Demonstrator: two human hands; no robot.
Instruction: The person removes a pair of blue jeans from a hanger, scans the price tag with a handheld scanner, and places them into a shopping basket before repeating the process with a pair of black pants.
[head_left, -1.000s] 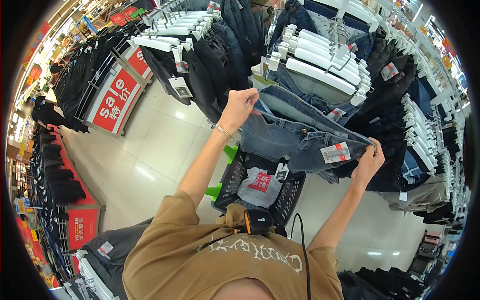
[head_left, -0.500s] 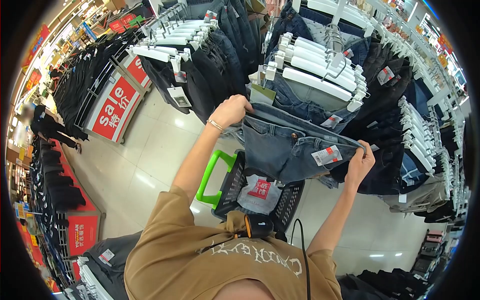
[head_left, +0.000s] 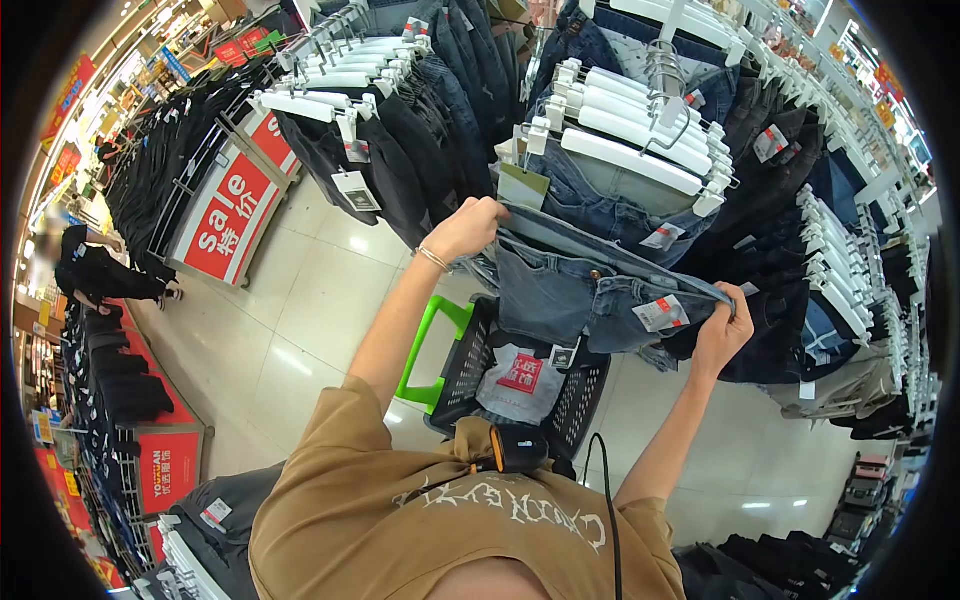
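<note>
A pair of blue-grey jeans (head_left: pixel 545 290) is stretched by the waistband between my two hands, in front of the hanging rack. My left hand (head_left: pixel 468 228) is closed on one end of the waistband. At the other end, my right hand (head_left: pixel 724 330) grips the waistband with the thumb on top. A white and red price tag (head_left: pixel 661 314) hangs on the front of the jeans near my right hand. Below them stands a black shopping basket (head_left: pixel 467 365) with a green handle (head_left: pixel 432 352), holding a grey bag with a red label (head_left: pixel 521 372).
White hangers (head_left: pixel 632 160) with jeans fill the rack just ahead. Dark trousers (head_left: pixel 395 150) hang to its left, and more hangers (head_left: pixel 835 285) line the right. A red sale sign (head_left: pixel 231 217) stands across the tiled aisle (head_left: pixel 300 320). A person in black (head_left: pixel 95 265) is at far left.
The jeans have shifted slightly, their lower part drawn up a little, uncovering more of the basket. Both hands keep their hold. The person at far left has changed posture.
</note>
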